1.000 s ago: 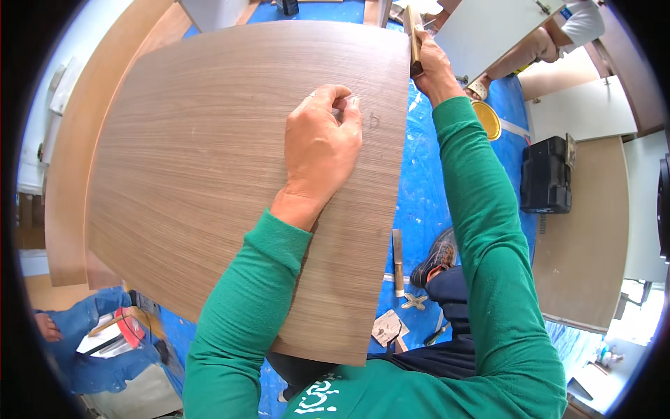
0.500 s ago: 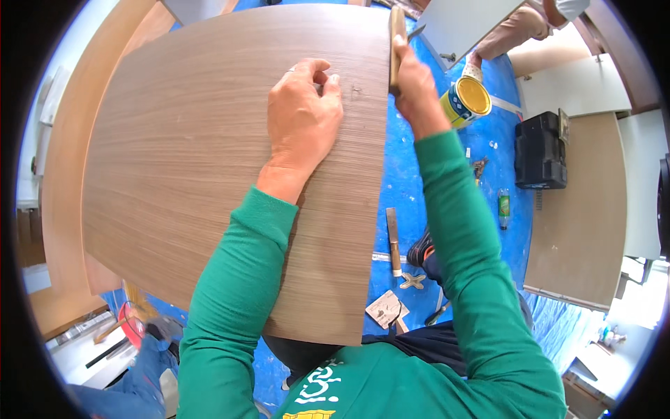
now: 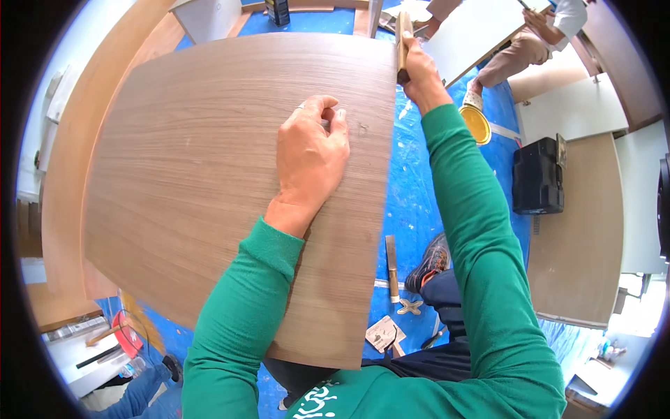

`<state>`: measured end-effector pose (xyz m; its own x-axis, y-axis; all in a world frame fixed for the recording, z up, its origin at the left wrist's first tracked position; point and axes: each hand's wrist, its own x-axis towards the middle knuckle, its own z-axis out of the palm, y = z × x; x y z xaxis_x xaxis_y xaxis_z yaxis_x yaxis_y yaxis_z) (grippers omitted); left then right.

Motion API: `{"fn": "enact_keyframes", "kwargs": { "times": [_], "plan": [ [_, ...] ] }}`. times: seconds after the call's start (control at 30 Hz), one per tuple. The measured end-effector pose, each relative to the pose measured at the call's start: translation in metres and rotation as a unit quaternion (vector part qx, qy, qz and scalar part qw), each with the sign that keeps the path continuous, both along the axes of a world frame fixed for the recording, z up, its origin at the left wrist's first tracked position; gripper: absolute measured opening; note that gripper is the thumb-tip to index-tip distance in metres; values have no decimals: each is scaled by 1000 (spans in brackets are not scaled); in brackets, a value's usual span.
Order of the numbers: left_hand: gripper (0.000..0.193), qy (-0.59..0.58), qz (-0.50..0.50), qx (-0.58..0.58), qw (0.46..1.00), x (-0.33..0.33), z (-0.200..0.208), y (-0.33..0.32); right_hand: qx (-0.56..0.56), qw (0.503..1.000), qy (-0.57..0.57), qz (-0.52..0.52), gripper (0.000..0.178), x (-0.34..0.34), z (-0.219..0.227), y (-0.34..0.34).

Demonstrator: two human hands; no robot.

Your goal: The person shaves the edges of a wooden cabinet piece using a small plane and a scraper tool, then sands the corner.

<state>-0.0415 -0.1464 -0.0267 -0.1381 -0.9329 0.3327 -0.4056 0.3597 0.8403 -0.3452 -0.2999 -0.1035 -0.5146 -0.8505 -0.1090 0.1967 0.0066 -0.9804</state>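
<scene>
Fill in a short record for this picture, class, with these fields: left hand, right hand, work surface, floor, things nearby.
left hand: left hand pressed flat on the wood-grain panel
right hand: right hand grips a wooden-handled tool at the panel's right edge
floor: blue sheet
things nearby: open yellow can, black case, chisel

The right hand hides most of the wooden tool it grips.

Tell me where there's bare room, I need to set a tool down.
Bare: the wood panel left of the left hand. Crowded: the blue sheet between the panel's edge and the black case, holding a chisel and glue can.
</scene>
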Motion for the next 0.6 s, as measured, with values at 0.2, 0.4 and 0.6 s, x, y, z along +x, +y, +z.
{"fn": "enact_keyframes", "kwargs": {
  "times": [0.2,0.4,0.6],
  "plan": [
    [24,-19,5,-20,1000,7,-6,-6,-11,997,64,30,58,27,-14,35],
    [25,-11,11,-21,1000,9,1,-1,-30,996,-79,-30,70,152,22,218],
    [25,-30,3,-17,999,6,2,-3,-8,996,-87,-15,60,58,40,58]
  ]
}}
